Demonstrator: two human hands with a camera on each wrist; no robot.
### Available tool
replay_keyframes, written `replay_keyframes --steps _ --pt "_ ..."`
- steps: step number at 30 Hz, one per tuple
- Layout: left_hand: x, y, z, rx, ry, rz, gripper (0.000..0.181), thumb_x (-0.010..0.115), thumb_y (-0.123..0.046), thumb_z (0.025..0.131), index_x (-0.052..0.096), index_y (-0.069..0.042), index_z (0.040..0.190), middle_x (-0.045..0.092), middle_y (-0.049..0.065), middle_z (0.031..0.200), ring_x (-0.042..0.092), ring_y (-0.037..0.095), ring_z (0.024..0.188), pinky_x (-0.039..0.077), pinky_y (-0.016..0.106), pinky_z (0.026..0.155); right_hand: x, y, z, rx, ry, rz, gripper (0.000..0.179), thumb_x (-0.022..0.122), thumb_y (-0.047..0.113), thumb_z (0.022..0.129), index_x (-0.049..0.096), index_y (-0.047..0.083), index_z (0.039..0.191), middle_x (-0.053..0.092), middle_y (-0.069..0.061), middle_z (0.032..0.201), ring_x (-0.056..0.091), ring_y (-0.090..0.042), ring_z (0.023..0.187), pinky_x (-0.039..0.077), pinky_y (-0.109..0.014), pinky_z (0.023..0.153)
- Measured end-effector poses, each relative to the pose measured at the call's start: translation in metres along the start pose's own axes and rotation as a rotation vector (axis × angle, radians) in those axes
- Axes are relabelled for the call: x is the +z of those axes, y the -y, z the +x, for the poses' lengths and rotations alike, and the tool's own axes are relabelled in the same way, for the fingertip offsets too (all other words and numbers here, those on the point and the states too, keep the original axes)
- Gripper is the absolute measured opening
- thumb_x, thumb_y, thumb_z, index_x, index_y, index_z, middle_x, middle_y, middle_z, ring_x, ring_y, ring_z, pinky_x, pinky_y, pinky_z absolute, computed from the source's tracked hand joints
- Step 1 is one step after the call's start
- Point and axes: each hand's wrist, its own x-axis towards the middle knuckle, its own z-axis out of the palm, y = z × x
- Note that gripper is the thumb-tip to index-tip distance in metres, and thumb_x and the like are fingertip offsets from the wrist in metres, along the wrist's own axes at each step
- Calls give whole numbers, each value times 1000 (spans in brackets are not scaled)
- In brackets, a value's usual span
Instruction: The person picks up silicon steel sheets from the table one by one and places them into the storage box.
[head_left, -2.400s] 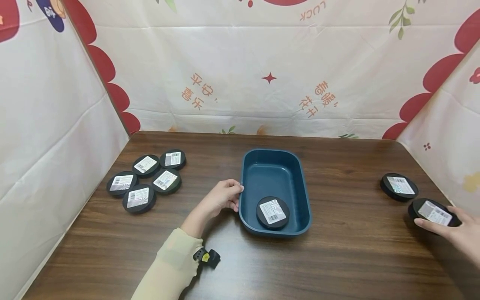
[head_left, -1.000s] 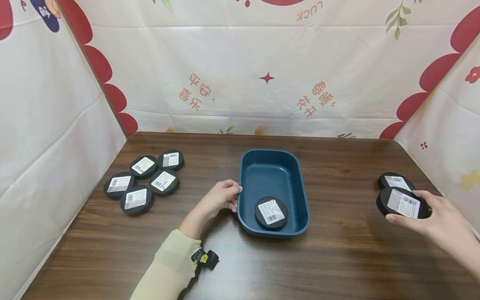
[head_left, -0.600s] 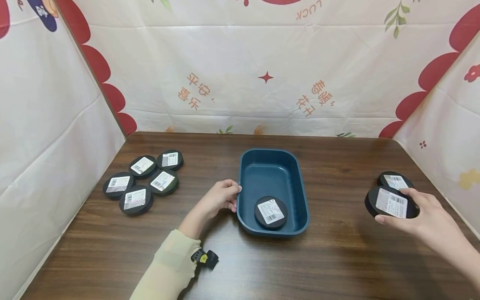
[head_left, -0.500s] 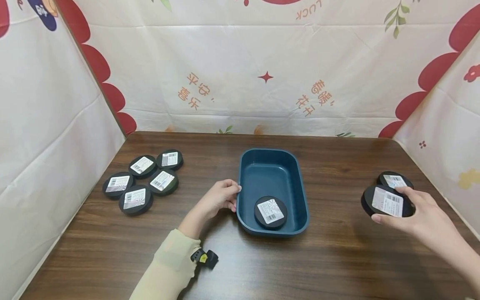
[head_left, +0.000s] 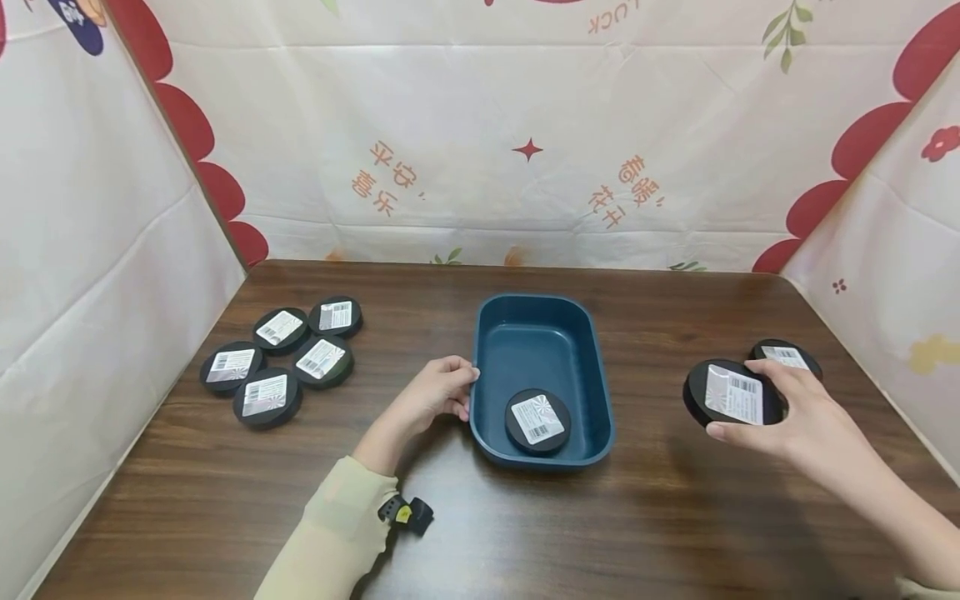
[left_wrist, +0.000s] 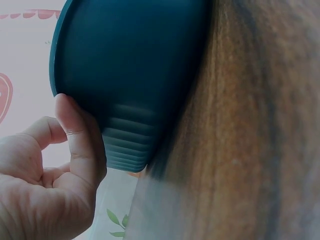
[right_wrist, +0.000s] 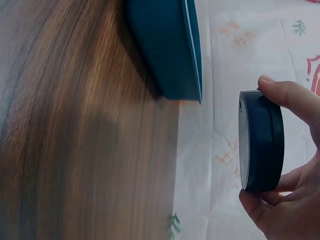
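My left hand [head_left: 433, 393] holds the near left side of a dark blue rectangular bin [head_left: 542, 346], its fingertips at the rim in the left wrist view. Inside the bin, toward the near end, lies a flat round black container [head_left: 537, 422] with a white barcode label. To the right of the bin, my right hand [head_left: 813, 421] grips a matching round container [head_left: 731, 392] by its edge, thumb and fingers on opposite sides. It is raised off the table, label up. Behind that hand sits another such container [head_left: 786, 356], partly covered by the fingers.
Several more round black containers [head_left: 266, 397] lie grouped on the left of the brown wooden table [head_left: 420, 533]. White printed cloth [head_left: 450, 108] encloses the table at the back and both sides. A black band with a small device [head_left: 406, 514] is on the left wrist.
My right hand took the nearer of the two containers on the right, lifted it and moved it left toward the bin. The left hand has stayed at the bin's side.
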Motion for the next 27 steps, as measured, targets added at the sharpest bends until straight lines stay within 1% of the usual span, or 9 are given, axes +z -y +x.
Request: replay_keyframes --steps 5,9,15,20,23,27 --pt "-1 -1 0 6 1 0 19 50 -7 90 48 10 98 47 4 64 48 11 46 46 21 45 -2 17 6 -27 17 -16 94 81 46 66 36 0 135 31 -31 131 40 -49 102 36 -59 73" --pt "-1 -1 0 5 2 0 15 50 -7 90 48 8 95 46 4 64 48 11 46 46 21 44 -3 32 11 -37 55 -34 96 80 48 66 36 0 136 32 -32 130 42 -47 99 38 -58 71" --pt "-1 1 1 -2 3 -9 16 50 -7 90 47 8 96 46 4 63 48 11 46 46 21 44 1 51 17 -62 100 -34 98 80 51 65 36 0 136 34 -32 128 43 -44 102 39 -57 76" --pt "0 2 1 -6 1 -4 19 50 -9 90 47 9 97 47 4 62 48 11 45 46 21 44 4 63 18 -57 123 -31 100 78 56 64 36 2 137 33 -30 131 43 -43 102 41 -58 76" --pt "0 1 0 -2 2 -7 19 50 -9 90 47 9 96 46 4 63 48 12 46 46 21 45 6 69 18 -64 129 -29 102 78 58 62 36 3 137 34 -28 131 44 -42 101 42 -55 75" --pt "-1 1 -1 36 30 -16 15 49 -9 89 48 6 91 46 3 62 48 10 47 46 20 46 10 78 19 -73 136 -19 103 77 60 62 36 3 137 34 -27 131 46 -40 100 43 -52 74"
